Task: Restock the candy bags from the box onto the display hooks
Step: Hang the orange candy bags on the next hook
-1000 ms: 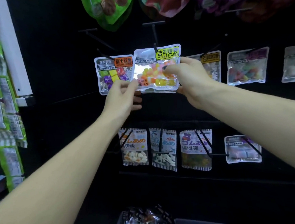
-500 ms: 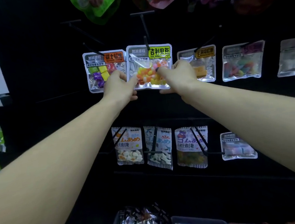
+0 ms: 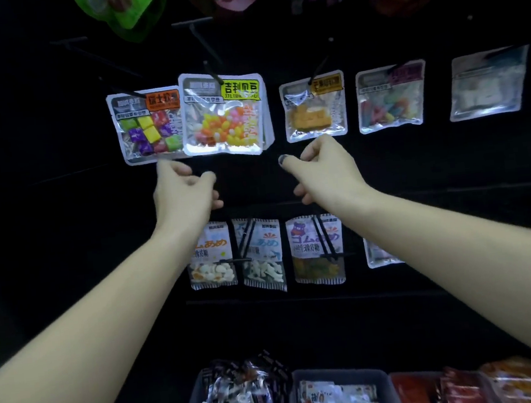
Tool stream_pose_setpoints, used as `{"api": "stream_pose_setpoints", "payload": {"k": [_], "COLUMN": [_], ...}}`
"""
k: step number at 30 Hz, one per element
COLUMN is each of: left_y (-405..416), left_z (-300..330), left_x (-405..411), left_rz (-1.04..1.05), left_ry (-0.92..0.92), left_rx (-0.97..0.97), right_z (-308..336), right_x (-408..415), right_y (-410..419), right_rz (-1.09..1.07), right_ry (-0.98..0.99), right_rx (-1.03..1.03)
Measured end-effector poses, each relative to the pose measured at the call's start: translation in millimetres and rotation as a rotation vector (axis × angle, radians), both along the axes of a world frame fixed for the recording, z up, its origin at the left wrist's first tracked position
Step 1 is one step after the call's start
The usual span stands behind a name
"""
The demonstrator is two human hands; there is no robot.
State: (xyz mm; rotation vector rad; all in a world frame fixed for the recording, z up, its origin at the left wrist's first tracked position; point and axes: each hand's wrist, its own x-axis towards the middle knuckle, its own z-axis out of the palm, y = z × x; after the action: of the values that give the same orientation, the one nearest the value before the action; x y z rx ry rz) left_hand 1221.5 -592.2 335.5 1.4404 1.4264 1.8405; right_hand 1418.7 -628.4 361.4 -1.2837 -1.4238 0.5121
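A clear jelly-bean bag (image 3: 225,115) with a yellow label hangs on a black display hook (image 3: 212,72) in the upper row. It overlaps a bag of square chews (image 3: 147,128) to its left. My left hand (image 3: 184,195) hangs just below the bag's lower left corner, fingers loosely curled, holding nothing. My right hand (image 3: 322,169) is below and to the right of the bag, also loosely curled and empty. Grey boxes (image 3: 337,375) with candy bags stand at the bottom.
More bags hang to the right in the upper row, such as an orange-label bag (image 3: 313,107) and a pastel bag (image 3: 390,97). A lower row of striped bags (image 3: 316,251) hangs under my forearms. Large pouches (image 3: 125,11) hang above.
Both hands have let go of the jelly-bean bag and dropped below it. The bag now hangs free on its hook. The camera has tilted down, showing more of the boxes.
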Motion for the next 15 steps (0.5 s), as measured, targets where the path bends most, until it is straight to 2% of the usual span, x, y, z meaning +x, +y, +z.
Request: {"api": "stream_pose_setpoints", "payload": {"k": [4, 7, 9, 11, 15], "left_y": [-48, -96, -128, -154, -183], "left_z": [-37, -70, -105, -150, -260], "left_x": [30, 61, 84, 109, 149], "left_rz": [-0.067, -0.230, -0.380, -0.556, -0.821], "left_ry": [0.023, 0.106, 0.192, 0.312, 0.748], "left_rx": [0.030, 0.116, 0.105, 0.022, -0.178], "right_z": [-31, -65, -95, -132, -224], "right_x": [31, 59, 78, 97, 134], "right_y": [-41, -73, -94, -115, -147], "right_rz": [0.005, 0.000, 0.022, 0.054, 0.081], "right_ry": [0.012, 0.027, 0.024, -0.006, -0.076], "right_rx": [0.021, 0.007, -0.033, -0.105, -0.349]}}
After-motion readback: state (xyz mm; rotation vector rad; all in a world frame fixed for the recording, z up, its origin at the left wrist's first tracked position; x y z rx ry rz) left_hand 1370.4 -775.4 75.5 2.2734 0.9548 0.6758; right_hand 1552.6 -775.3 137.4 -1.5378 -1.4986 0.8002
